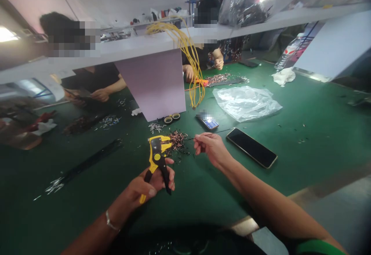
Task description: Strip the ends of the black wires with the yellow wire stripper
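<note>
Pliers (pixel 157 157) are gripped by the left hand (pixel 158 185); at their two o'clock, unclamped wire (pixel 222 131) is pinched by the right hand (pixel 213 149). By the clippings (pixel 177 139), much seems done; the remainder is unclear.

place: workshop for wire work | green tabletop (pixel 199 195) beneath shelf (pixel 131 51) | yellow cables (pixel 185 46) draped over shelf edge | wire stripper (pixel 156 148) and copper-coloured scrap heap (pixel 177 141) in front of shelf | two people (pixel 100 79) at work behind shelf, second scrap heap (pixel 218 78) beside one | big clear bag (pixel 249 3) on top of shelf
</note>
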Motion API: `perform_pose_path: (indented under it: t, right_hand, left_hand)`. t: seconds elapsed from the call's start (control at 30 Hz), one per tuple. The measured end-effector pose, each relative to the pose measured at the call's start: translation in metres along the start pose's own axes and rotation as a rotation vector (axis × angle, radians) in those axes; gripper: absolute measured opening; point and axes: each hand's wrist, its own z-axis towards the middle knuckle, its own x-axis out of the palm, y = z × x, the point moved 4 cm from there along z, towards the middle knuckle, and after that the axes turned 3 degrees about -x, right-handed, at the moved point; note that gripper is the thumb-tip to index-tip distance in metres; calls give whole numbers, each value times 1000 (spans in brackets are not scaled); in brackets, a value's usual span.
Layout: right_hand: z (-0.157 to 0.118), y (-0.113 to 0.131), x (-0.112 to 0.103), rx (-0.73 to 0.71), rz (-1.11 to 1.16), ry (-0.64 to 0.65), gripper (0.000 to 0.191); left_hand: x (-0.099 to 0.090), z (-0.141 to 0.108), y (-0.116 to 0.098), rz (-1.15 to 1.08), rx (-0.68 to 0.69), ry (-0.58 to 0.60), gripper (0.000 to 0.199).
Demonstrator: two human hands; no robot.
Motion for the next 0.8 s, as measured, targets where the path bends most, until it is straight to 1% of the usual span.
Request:
perform_pose_path:
  t: [0.13,0.37,0.5,0.6,0.8]
  right_hand:
    - [-1,-1,0,4,11,-16,26]
    - [1,-2,-2,41,48,-28,24]
    - [1,3,-1,41,50,-13,24]
    - [1,4,-3,51,46,5,24]
    - [-1,-6,-7,61,46,38,24]
  left_hand:
    - [2,-2,0,-1,31,-35,76]
    - [2,-2,-1,-17,33,-15,66]
    - [5,0,0,-47,9,0,67]
    - [5,1,-1,-62,17,8,68]
    - [1,1,3,-83,15,13,73]
